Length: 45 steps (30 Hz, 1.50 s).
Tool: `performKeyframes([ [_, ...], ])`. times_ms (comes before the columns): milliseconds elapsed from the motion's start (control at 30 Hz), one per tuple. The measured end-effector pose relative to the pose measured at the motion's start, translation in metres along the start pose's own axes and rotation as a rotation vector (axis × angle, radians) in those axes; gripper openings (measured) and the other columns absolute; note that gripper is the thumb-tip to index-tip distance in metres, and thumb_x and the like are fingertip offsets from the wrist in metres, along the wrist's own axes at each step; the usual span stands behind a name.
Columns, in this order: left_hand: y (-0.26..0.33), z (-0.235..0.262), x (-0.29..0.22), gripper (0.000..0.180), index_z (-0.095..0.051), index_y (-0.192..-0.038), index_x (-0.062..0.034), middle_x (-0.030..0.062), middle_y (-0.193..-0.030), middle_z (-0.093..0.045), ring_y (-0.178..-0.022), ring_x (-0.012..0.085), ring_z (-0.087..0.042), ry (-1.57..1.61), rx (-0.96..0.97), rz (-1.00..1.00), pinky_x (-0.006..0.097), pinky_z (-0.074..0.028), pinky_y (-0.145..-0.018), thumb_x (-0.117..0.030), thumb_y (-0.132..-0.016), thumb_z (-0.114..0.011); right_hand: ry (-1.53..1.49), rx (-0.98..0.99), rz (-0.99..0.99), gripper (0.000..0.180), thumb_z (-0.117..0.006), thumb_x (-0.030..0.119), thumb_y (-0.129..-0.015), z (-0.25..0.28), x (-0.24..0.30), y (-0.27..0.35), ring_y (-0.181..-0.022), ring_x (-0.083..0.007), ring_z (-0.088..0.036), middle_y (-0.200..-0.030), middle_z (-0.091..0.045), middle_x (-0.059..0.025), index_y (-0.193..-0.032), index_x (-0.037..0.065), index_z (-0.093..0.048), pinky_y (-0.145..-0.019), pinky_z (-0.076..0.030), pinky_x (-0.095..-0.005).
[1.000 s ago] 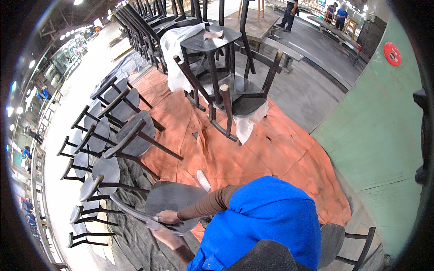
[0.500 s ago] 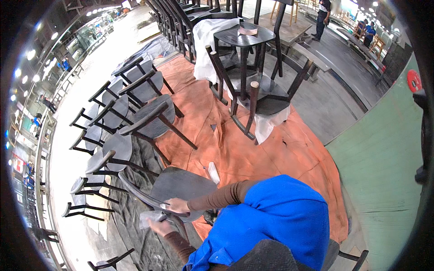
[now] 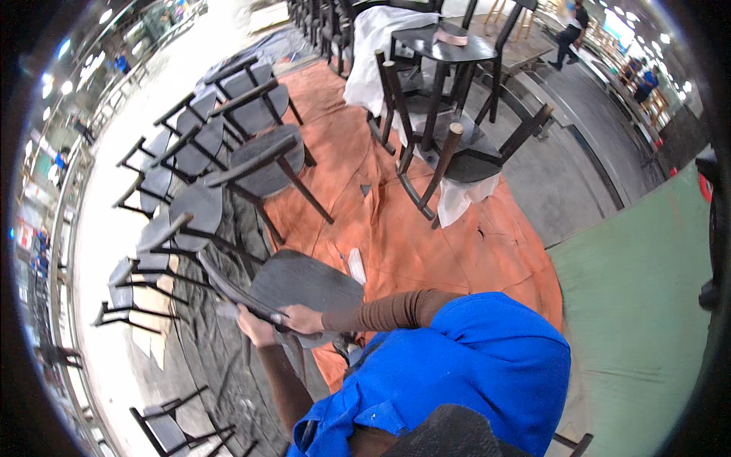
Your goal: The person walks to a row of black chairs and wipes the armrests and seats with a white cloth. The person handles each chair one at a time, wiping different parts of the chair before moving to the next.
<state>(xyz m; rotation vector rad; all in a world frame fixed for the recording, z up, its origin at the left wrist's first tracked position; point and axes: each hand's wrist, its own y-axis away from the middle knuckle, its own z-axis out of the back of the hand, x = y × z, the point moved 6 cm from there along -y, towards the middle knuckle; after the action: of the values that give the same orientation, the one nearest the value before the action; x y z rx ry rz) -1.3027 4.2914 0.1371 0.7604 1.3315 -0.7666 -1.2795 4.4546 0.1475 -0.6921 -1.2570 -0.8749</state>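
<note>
A dark chair [image 3: 306, 280] with a wide seat and a curved backrest [image 3: 234, 291] stands right before me. My left hand [image 3: 257, 327] is closed around the near part of the backrest from its outer side. A pale, thin scrap [image 3: 227, 310], perhaps a cloth or film, shows by its fingers, blurred. Just right of it, my right hand [image 3: 303, 319] is closed at the near end of the same backrest, on the seat side. A small whitish bit shows at its fingertips; what it is I cannot make out.
Rows of dark chairs [image 3: 266, 156] stand to the left. Stacked chairs [image 3: 464, 148] with white wrapping [image 3: 371, 57] are at the back right. An orange sheet [image 3: 426, 259] covers the floor, a white object [image 3: 356, 266] on it. A green panel [image 3: 647, 305] rises at right. A person [image 3: 569, 34] walks far off.
My left hand has moved up and forward to the backrest, near my right hand, with the pale scrap. My right hand has shifted slightly along the backrest. The whole view has tilted a little.
</note>
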Motion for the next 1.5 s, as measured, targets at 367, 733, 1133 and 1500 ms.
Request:
performKeyframes([
  [367, -0.020, -0.005, 0.006, 0.049, -0.049, -0.117, 0.0054, 0.0117, -0.112, -0.056, -0.101, 0.0240, -0.053, 0.363, 0.001, 0.375, 0.037, -0.039, -0.094, -0.038, -0.095, -0.042, 0.059, 0.073, -0.082, 0.055, -0.037, 0.044, -0.095, -0.005, 0.007, 0.004, -0.098, -0.0406, -0.057, -0.104, -0.058, -0.0289, -0.114, -0.005, -0.051, -0.084, -0.044, -0.0418],
  [733, -0.006, -0.025, 0.007, 0.052, -0.046, -0.116, 0.0047, 0.0169, -0.104, -0.057, -0.083, 0.0293, -0.060, 0.471, 0.071, 0.481, 0.040, -0.052, -0.070, -0.042, -0.097, -0.034, 0.064, 0.097, -0.085, 0.053, -0.034, 0.042, -0.097, -0.001, 0.004, 0.004, -0.101, -0.0397, -0.056, -0.107, -0.058, -0.0280, -0.118, -0.005, -0.049, -0.087, -0.043, -0.0416],
  [1133, -0.003, -0.038, 0.024, 0.050, -0.042, -0.127, 0.0015, 0.0175, -0.120, -0.052, -0.110, 0.0316, -0.051, 0.725, 0.252, 0.548, 0.046, -0.043, -0.094, -0.038, -0.098, -0.033, 0.453, -0.140, 0.100, 0.054, -0.045, 0.036, -0.092, 0.028, 0.040, 0.015, -0.114, -0.0367, -0.044, -0.126, -0.045, -0.0180, -0.136, 0.005, -0.035, -0.092, -0.036, -0.0520],
  [1500, 0.012, -0.021, 0.020, 0.032, -0.056, -0.107, -0.0001, 0.0125, -0.100, -0.063, -0.090, 0.0248, -0.062, 0.831, 0.311, 0.751, 0.040, -0.049, -0.084, -0.028, -0.096, -0.044, 0.452, -0.178, 0.271, 0.039, -0.052, 0.019, -0.088, 0.027, 0.047, 0.013, -0.105, -0.0377, -0.050, -0.115, -0.053, -0.0221, -0.121, -0.002, -0.051, -0.092, -0.039, -0.0429],
])
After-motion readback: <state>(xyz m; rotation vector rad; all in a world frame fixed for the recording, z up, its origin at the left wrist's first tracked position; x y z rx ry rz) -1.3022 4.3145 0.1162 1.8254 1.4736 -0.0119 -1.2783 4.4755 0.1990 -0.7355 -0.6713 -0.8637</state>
